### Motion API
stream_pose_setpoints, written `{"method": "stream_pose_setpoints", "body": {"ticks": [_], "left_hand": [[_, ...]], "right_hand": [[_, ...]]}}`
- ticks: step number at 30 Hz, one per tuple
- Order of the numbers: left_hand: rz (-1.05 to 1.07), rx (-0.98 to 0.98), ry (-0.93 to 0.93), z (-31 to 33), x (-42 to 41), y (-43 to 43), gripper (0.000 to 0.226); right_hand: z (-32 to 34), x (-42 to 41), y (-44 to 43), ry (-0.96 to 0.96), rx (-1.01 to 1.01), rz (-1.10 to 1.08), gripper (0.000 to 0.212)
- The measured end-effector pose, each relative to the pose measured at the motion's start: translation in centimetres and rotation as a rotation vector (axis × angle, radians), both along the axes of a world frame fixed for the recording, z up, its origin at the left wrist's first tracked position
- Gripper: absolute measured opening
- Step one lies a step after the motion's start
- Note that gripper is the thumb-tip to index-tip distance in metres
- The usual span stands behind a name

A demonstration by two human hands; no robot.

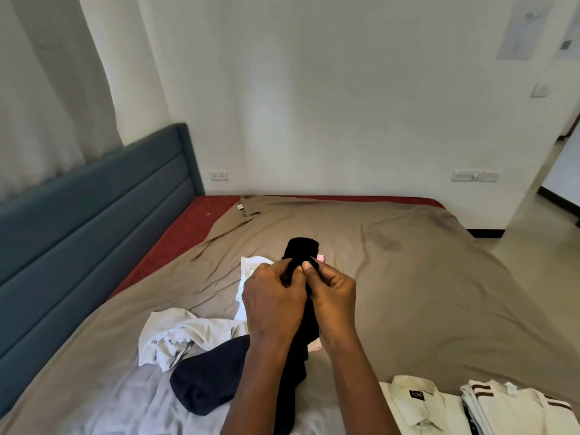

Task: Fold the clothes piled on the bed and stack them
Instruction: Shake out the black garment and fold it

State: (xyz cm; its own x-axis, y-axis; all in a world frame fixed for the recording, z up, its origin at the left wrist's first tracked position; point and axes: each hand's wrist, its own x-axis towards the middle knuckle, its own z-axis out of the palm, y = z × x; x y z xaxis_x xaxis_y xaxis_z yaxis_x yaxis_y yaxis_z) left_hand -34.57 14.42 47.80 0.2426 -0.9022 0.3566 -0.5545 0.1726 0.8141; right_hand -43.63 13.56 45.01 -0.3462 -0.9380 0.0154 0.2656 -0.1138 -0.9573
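We held both forearms raised side by side ahead of us, our left hand [273, 301] and right hand [333, 299] close together with backs toward the camera, thumbs and fingertips of each pinched shut on the black garment [301, 248] between them

Matt black knitted-looking cloth garment [302, 246], soft and light-absorbing, no sheen; dark navy cloth piece [207, 381] likewise matt with a fine ribbed texture. Crumpled white woven cotton-like shirt [175, 334] and folded cream smooth-finish shirt [417, 403] both dull, creased rather than glossy. Taupe bedsheet [392, 277] thin, smooth, wrinkled cloth over coarse red mattress fabric [188, 227]; teal padded headboard [94, 215] matt upholstery; white wall [314, 89] flat painted finish.
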Motion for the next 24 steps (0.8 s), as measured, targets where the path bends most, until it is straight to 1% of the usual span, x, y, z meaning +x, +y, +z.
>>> {"method": "stream_pose_setpoints", "body": {"ticks": [3,6,8,10,11,12,13,14,16,17,18,20,22,24], "left_hand": [[0.058,-0.013,-0.099,-0.5,-0.5,0.8,0.019],[0.076,0.018,-0.081,-0.9,-0.7,1.6,0.018],[0.004,0.102,0.016,-1.4,-0.3,2.0,0.025],[-0.134,0.182,0.225,-1.8,0.3,2.4,0.039],[-0.185,0.208,0.312,-2.0,0.4,2.7,0.043],[-0.224,0.217,0.350,-2.0,0.6,2.9,0.042],[-0.226,0.192,0.329,-1.8,0.7,3.2,0.041],[-0.192,0.126,0.249,-1.6,1.2,3.2,0.041],[-0.115,-0.034,0.025,-0.9,2.5,2.7,0.045],[-0.144,-0.066,-0.081,-0.4,3.2,2.3,0.049],[-0.222,-0.062,-0.194,0.2,3.8,1.7,0.053],[-0.438,0.050,-0.438,1.4,4.6,0.4,0.054],[-0.607,0.189,-0.649,2.7,4.4,-0.2,0.048],[-0.686,0.211,-0.798,3.5,3.7,-0.4,0.039]], "right_hand": [[-0.7,-0.2,0.7,-0.025,0.001,0.037,0.019],[-1.2,-0.5,1.4,-0.004,-0.005,0.109,0.020],[-1.4,-0.9,1.9,0.011,-0.014,0.183,0.023],[-1.7,-1.6,2.2,0.025,-0.040,0.248,0.029],[-1.9,-2.0,2.4,0.040,-0.055,0.269,0.029],[-2.0,-2.3,2.5,0.053,-0.069,0.270,0.028],[-2.2,-2.7,2.7,0.067,-0.076,0.260,0.026],[-2.3,-3.0,2.7,0.081,-0.078,0.238,0.025],[-2.4,-3.9,2.6,0.101,-0.074,0.216,0.026],[-2.4,-4.4,2.5,0.102,-0.075,0.231,0.026],[-2.2,-5.1,2.4,0.093,-0.076,0.255,0.026],[-1.5,-6.1,2.4,0.083,-0.072,0.309,0.027],[-0.4,-6.7,2.8,0.070,-0.077,0.349,0.028],[0.4,-7.0,2.9,0.055,-0.097,0.379,0.029]]}}
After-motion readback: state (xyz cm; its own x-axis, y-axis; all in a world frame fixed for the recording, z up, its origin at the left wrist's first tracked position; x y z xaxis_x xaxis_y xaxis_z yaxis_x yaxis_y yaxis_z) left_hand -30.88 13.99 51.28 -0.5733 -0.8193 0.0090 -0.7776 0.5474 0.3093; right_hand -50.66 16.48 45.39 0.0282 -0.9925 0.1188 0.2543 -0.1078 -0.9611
